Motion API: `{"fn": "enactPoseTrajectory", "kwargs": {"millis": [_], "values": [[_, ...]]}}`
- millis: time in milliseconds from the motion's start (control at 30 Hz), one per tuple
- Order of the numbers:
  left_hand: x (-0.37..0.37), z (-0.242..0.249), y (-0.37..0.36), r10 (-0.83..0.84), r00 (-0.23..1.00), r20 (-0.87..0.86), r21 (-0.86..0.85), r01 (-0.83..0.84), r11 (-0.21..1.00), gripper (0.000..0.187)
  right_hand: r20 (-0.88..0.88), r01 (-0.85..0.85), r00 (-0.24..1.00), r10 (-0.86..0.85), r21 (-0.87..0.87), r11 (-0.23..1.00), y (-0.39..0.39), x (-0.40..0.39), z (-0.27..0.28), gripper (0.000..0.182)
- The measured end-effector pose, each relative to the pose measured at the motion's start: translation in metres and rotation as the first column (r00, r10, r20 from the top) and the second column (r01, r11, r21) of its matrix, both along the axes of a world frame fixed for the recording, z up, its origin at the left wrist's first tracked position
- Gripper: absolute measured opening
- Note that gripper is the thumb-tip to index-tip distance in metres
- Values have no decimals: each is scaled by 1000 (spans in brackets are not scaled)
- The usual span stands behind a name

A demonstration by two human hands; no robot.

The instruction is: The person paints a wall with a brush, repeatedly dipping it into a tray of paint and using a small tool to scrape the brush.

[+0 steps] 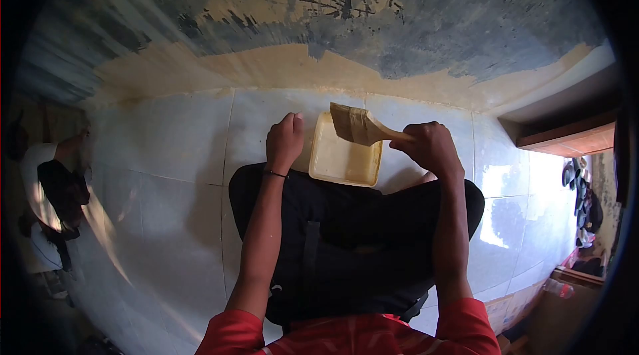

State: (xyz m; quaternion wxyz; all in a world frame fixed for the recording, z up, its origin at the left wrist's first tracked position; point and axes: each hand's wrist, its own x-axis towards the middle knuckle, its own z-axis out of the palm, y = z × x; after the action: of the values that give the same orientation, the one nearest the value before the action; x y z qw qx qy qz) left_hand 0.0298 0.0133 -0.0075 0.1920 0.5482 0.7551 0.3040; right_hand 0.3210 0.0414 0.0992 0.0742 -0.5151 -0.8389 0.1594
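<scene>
My right hand (429, 147) is wrapped round the wooden handle of a wide paintbrush (359, 125). The brush's coated, tan-stained head is over the far part of a shallow, cream-coloured plastic tray (319, 155), which lies on the floor before my crossed legs. Whether the bristles touch the tray cannot be made out. To the left of the tray, my left hand (285, 142) is closed in a fist, thumb side up, with nothing seen in it. A dark band circles that wrist.
A wall (266, 65) with patchy tan and dark grey-green paint rises ahead from the tiled floor (166, 142). Another person (50, 182) sits at far left. A brown ledge (566, 139), piled footwear (582, 188) and a plastic bottle (559, 288) are on the right.
</scene>
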Motion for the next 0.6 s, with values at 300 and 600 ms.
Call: {"fn": "enactPoseTrajectory", "kwargs": {"millis": [300, 600], "values": [[1, -3, -4, -127, 992, 11, 25, 127, 992, 23, -36, -6, 999, 7, 30, 1000, 0, 1, -1, 27], [4, 4, -5, -130, 991, 40, -85, 133, 987, 22, -62, -4, 998, 6, 28, 1000, -3, -4, -4, 28]]}}
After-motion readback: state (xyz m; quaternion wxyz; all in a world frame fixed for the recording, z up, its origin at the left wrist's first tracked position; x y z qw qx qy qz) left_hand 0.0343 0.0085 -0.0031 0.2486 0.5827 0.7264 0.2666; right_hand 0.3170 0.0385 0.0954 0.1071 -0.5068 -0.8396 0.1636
